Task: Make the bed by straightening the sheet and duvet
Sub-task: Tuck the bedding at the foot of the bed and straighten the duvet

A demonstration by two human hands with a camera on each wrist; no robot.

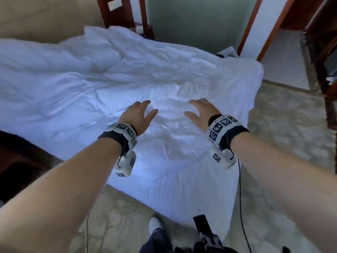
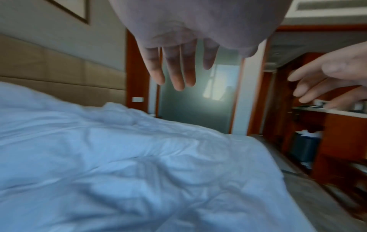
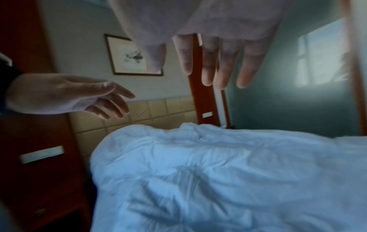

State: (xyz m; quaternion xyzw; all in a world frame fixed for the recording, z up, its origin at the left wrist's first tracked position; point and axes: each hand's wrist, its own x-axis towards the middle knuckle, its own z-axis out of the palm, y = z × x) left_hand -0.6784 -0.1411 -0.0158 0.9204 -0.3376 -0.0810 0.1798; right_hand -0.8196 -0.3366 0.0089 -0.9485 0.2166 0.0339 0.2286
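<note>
Both hands, left (image 1: 137, 114) and right (image 1: 201, 110), spread with fingers loose, hovering side by side above rumpled white duvet (image 1: 91, 84).

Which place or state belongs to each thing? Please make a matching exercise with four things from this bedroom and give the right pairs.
Things:
1. duvet
2. left hand
3. headboard
4. picture

Place or state:
A. framed, on the wall above the headboard
B. white and wrinkled, spread over the bed
C. beige padded panels at the far end of the bed
D. fingers spread, above the duvet, holding nothing

Pairs: 1-B, 2-D, 3-C, 4-A
</note>
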